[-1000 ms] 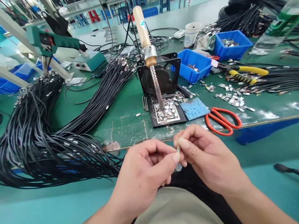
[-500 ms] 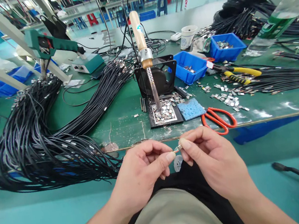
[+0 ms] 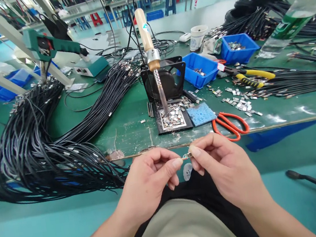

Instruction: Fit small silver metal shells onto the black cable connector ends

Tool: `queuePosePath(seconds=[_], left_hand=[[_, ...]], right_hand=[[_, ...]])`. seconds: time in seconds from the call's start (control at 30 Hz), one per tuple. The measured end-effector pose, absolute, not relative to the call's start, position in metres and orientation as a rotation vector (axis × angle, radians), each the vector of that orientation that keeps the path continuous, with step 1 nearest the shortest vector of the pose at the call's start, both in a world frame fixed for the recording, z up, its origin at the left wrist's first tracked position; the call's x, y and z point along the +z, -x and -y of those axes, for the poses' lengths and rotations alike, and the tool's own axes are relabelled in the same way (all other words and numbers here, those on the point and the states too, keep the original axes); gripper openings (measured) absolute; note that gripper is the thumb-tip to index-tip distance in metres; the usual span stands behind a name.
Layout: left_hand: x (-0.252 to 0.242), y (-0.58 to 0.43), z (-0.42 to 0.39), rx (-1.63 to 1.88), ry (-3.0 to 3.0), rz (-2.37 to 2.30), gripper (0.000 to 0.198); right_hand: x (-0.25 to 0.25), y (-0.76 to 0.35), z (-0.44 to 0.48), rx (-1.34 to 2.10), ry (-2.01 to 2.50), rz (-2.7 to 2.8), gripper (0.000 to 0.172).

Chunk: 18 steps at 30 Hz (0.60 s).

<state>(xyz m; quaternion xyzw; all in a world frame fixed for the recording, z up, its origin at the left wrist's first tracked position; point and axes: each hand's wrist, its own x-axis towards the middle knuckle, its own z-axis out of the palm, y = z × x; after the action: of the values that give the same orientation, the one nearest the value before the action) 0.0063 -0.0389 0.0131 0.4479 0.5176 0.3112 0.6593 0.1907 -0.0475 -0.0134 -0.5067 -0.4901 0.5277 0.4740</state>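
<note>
Both my hands are held together just below the table's front edge, over my lap. My left hand (image 3: 149,182) and my right hand (image 3: 224,170) pinch a small metal connector piece (image 3: 187,156) between thumbs and forefingers. A black cable end seems to run from my left hand, though I cannot tell for sure. Straight ahead on the green table (image 3: 129,126) a wooden-handled soldering iron (image 3: 150,53) stands with its tip down over a black tray of small metal shells (image 3: 173,118), in front of a black fan (image 3: 167,80).
A big bundle of black cables (image 3: 39,151) fills the left side. Orange scissors (image 3: 231,124), a blue sponge (image 3: 201,114), yellow-handled pliers (image 3: 253,75), scattered metal shells (image 3: 241,103) and two blue bins (image 3: 201,69) lie right. A green tool (image 3: 50,45) hangs at the back left.
My hands have risen slightly and the metal piece has turned from upright to lying level between my fingertips. The view has shifted a little.
</note>
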Motion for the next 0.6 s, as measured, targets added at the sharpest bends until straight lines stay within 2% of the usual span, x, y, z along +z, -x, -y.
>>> queuePosePath(seconds=[0.2, 0.4, 0.6], left_hand=[[0.009, -0.004, 0.040, 0.718, -1.048, -1.171, 0.025], [-0.017, 0.004, 0.052, 0.620, -1.536, -1.362, 0.012], [-0.014, 0.002, 0.056, 0.610, -1.230, -1.103, 0.032]], right_hand=[[-0.012, -0.190, 0.047, 1.259, 1.285, 1.217, 0.024], [-0.017, -0.213, 0.048, 0.986, 1.287, 1.334, 0.009], [-0.026, -0.207, 0.057, 1.046, 1.169, 1.683, 0.007]])
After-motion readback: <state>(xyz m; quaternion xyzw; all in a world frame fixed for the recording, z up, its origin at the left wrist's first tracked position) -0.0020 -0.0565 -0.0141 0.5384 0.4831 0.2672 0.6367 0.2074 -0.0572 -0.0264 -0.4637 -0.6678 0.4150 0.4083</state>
